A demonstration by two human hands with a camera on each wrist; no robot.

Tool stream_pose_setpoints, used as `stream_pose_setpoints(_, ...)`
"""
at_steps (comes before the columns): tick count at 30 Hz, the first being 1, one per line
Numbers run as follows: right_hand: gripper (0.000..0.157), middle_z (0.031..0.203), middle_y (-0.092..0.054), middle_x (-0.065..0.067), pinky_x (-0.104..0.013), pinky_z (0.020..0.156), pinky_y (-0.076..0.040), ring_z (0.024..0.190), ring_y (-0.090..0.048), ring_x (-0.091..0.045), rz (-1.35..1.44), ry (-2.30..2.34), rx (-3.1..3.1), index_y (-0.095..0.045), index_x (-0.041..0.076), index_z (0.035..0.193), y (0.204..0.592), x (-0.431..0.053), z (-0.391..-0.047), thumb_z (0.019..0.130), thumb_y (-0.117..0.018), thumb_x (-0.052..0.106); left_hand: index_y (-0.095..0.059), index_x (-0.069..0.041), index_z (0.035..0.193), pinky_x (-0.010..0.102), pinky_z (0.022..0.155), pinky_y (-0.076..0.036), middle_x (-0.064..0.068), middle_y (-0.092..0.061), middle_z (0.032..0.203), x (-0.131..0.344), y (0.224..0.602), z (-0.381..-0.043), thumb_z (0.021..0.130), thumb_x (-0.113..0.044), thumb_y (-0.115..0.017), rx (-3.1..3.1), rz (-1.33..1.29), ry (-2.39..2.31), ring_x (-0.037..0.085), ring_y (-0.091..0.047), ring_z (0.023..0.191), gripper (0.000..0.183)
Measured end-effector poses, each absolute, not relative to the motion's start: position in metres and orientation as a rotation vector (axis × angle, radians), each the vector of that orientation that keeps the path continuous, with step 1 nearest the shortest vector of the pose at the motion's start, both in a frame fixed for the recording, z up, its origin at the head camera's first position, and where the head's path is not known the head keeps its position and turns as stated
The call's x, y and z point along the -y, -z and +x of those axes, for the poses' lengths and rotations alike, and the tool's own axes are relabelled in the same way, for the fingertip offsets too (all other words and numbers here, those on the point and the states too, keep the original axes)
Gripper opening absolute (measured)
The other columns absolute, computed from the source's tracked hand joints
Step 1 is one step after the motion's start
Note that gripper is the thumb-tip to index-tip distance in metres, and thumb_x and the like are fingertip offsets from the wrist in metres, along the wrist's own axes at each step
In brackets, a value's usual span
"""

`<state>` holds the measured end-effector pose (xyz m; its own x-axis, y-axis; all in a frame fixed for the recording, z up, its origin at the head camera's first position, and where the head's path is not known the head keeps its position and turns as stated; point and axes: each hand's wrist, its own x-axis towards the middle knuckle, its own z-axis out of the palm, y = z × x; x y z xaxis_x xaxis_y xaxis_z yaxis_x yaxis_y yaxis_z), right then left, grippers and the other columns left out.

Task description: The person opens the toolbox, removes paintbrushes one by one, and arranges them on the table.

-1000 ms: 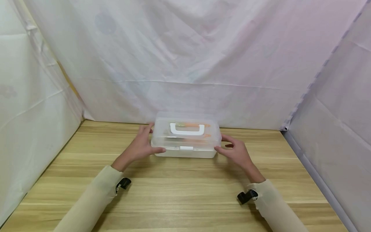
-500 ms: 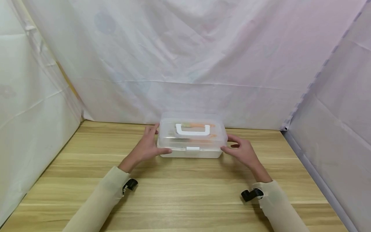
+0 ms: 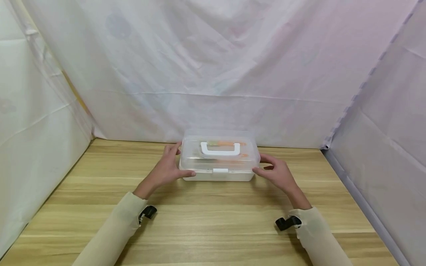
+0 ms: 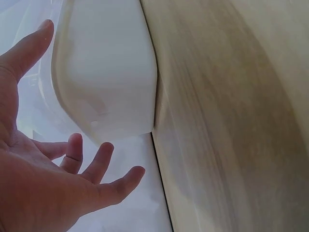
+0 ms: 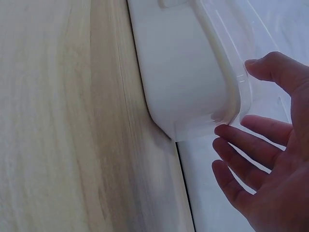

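A lidded plastic box (image 3: 219,162) stands at the table's back, with a clear lid, white handle (image 3: 220,152) and white front latch (image 3: 220,173). Long orange-and-green things (image 3: 226,143) show blurred through its lid; their kind cannot be told. My left hand (image 3: 164,170) is at the box's left end, thumb along the front, other fingers spread toward the back corner. At the right end is my right hand (image 3: 277,175), its thumb at the front corner by the lid's rim and its fingers alongside the end wall. Both hands look loose in the wrist views.
The wooden table (image 3: 206,225) runs up to a pale cloth backdrop (image 3: 213,74) right behind the box. Cloth walls (image 3: 386,129) flank it on both sides. Black wrist cameras (image 3: 288,223) stick out from the sleeves.
Between one second and half a second ago the box slid a little to the right, both hands moving along with it. Since then box and hands have stayed nearly still.
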<state>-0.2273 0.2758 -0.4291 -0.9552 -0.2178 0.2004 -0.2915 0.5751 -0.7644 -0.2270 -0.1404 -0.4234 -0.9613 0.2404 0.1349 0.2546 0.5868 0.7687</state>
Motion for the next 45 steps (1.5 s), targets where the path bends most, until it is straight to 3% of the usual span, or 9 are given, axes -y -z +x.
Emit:
stream_pose_setpoints(5,0.061,0.143,-0.069,-0.015,-0.052,0.101,-0.057,0.132,-0.064,-0.038,0.404,-1.367,2.716,-0.063,0.010,0.154,0.423,-0.275,-0.224,0.100,-0.085,0.028,-0.028,-0.006,0.173,0.068,0.110,-0.048,0.025,-0.039,0.153,0.143,0.423,-0.226,0.078,-0.036,-0.103,2.778,-0.443,1.367,0.046,-0.050,0.140,0.124)
stream_pose_setpoints(7,0.061,0.143,-0.068,-0.015,-0.049,0.101,-0.057,0.131,-0.064,-0.038,0.382,-1.383,2.693,-0.062,0.011,0.154,0.418,-0.276,-0.222,0.100,-0.086,0.028,-0.030,-0.007,0.173,0.070,0.112,-0.046,0.024,-0.039,0.155,0.144,0.422,-0.225,0.078,-0.034,-0.103,2.769,-0.456,1.371,0.046,-0.049,0.141,0.123)
stream_pose_setpoints(12,0.053,0.133,-0.067,-0.018,-0.025,0.090,-0.055,0.118,-0.064,-0.032,0.365,-1.402,2.566,-0.064,0.005,0.143,0.400,-0.273,-0.215,0.099,-0.087,0.022,-0.031,-0.007,0.172,0.071,0.114,-0.044,0.025,-0.039,0.160,0.145,0.421,-0.225,0.078,-0.033,-0.103,2.768,-0.473,1.355,0.047,-0.048,0.143,0.121)
stream_pose_setpoints(15,0.045,0.122,-0.067,-0.019,-0.019,0.083,-0.052,0.107,-0.063,-0.025,0.392,-1.398,2.488,-0.066,0.003,0.136,0.388,-0.267,-0.210,0.098,-0.086,0.016,-0.031,-0.006,0.172,0.071,0.114,-0.043,0.025,-0.039,0.162,0.146,0.421,-0.226,0.078,-0.033,-0.103,2.771,-0.479,1.338,0.048,-0.048,0.145,0.121)
stream_pose_setpoints(22,0.032,0.101,-0.071,-0.011,-0.021,0.075,-0.052,0.088,-0.064,-0.014,0.521,-1.377,2.384,-0.071,-0.002,0.124,0.372,-0.244,-0.197,0.096,-0.085,0.006,-0.031,-0.005,0.171,0.072,0.112,-0.045,0.027,-0.041,0.162,0.146,0.420,-0.228,0.079,-0.033,-0.102,2.770,-0.503,1.326,0.049,-0.048,0.144,0.120)
stream_pose_setpoints(31,0.020,0.099,-0.079,-0.001,-0.026,0.074,-0.058,0.087,-0.071,-0.013,0.615,-1.344,2.450,-0.080,0.004,0.123,0.378,-0.216,-0.187,0.104,-0.078,0.012,-0.031,-0.007,0.172,0.071,0.113,-0.045,0.025,-0.041,0.162,0.146,0.418,-0.225,0.081,-0.030,-0.101,2.766,-0.503,1.346,0.050,-0.046,0.147,0.118)
stream_pose_setpoints(41,0.015,0.095,-0.081,0.000,-0.028,0.069,-0.059,0.082,-0.077,-0.026,0.620,-1.368,2.584,-0.084,0.007,0.114,0.394,-0.203,-0.187,0.103,-0.080,0.016,-0.032,-0.008,0.172,0.072,0.112,-0.045,0.024,-0.041,0.162,0.146,0.420,-0.224,0.082,-0.029,-0.101,2.756,-0.499,1.374,0.052,-0.045,0.148,0.116)
stream_pose_setpoints(45,0.013,0.092,-0.081,0.002,-0.029,0.069,-0.059,0.081,-0.076,-0.021,0.598,-1.345,2.645,-0.086,0.007,0.111,0.397,-0.200,-0.187,0.101,-0.081,0.014,-0.031,-0.008,0.172,0.072,0.113,-0.044,0.024,-0.041,0.162,0.145,0.421,-0.224,0.082,-0.029,-0.100,2.763,-0.499,1.370,0.051,-0.045,0.147,0.116)
